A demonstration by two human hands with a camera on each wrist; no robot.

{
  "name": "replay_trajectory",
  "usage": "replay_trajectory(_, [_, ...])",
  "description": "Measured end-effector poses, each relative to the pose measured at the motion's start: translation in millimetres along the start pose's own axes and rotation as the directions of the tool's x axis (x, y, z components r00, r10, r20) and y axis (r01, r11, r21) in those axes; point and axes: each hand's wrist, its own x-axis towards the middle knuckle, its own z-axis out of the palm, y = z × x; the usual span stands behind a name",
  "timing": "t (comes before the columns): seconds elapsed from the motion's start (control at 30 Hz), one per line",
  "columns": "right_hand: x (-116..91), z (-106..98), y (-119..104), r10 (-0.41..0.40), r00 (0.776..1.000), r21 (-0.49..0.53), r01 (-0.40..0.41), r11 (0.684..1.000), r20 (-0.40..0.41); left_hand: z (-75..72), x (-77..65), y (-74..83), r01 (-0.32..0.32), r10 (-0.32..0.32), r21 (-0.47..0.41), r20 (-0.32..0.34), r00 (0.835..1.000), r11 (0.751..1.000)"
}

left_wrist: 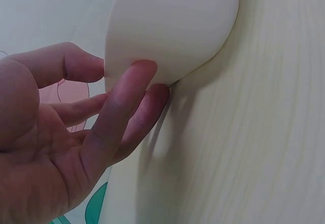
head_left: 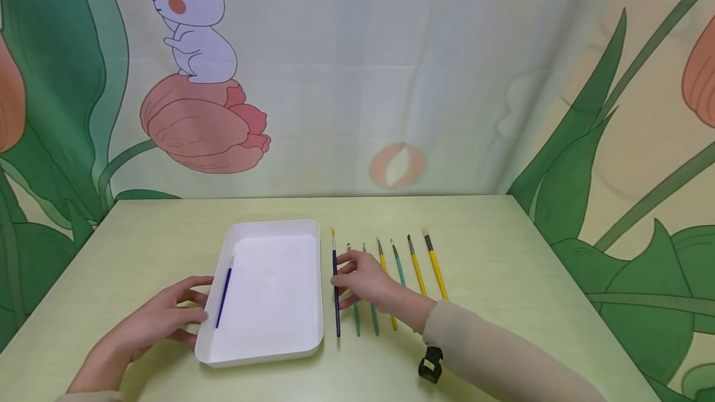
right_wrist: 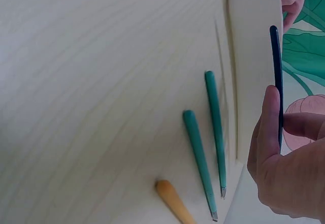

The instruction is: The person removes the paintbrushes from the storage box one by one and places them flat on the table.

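My right hand [head_left: 365, 281] pinches a dark blue paintbrush [head_left: 337, 318] between thumb and fingers, its yellowish bristles pointing away. In the right wrist view this brush [right_wrist: 275, 49] is raised off the table. My left hand [head_left: 153, 318] rests its fingertips against the outer left wall of a white rectangular tray [head_left: 321, 321], and the left wrist view shows those fingers [left_wrist: 134, 82] touching the tray wall [left_wrist: 172, 21]. Inside the tray, along its left side, lies a thin blue paintbrush [head_left: 224, 296] with a pale tip.
Right of the tray lies a row of brushes and tools: green-handled ones [right_wrist: 216, 127] partly under my right hand, a teal one [head_left: 399, 263], and yellow ones [head_left: 437, 272]. A small black object [head_left: 431, 366] shows by the right sleeve. A printed cloth [head_left: 335, 79] hangs behind the table.
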Motion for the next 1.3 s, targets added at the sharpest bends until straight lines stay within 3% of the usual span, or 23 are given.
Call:
replay_trajectory(0.53, [4.1, -0.2, 6.6, 0.042, 0.999, -0.075, -0.041, 0.996, 0.008, -1.1, 2.0, -2.5, 0.003, -0.003, 0.004, 0.000, 1.000, 1.000])
replay_trajectory(0.87, [8.4, 5.7, 9.2, 0.031, 0.999, -0.190, -0.033, 0.981, -0.011, -1.0, 2.9, -3.4, 0.001, -0.001, 0.000, 0.006, 1.000, 1.000])
replay_trajectory(1.0, [11.3, 5.5, 7.9, 0.010, 1.000, -0.286, -0.014, 0.958, -0.016, -1.1, 2.7, -2.9, 0.008, -0.008, 0.005, 0.002, 1.000, 1.000])
replay_trajectory(1.3, [14.5, 5.9, 2.7, -0.012, 1.000, -0.495, -0.001, 0.869, -0.024, -0.5, 1.4, -1.9, 0.006, -0.006, 0.003, 0.000, 1.000, 1.000])
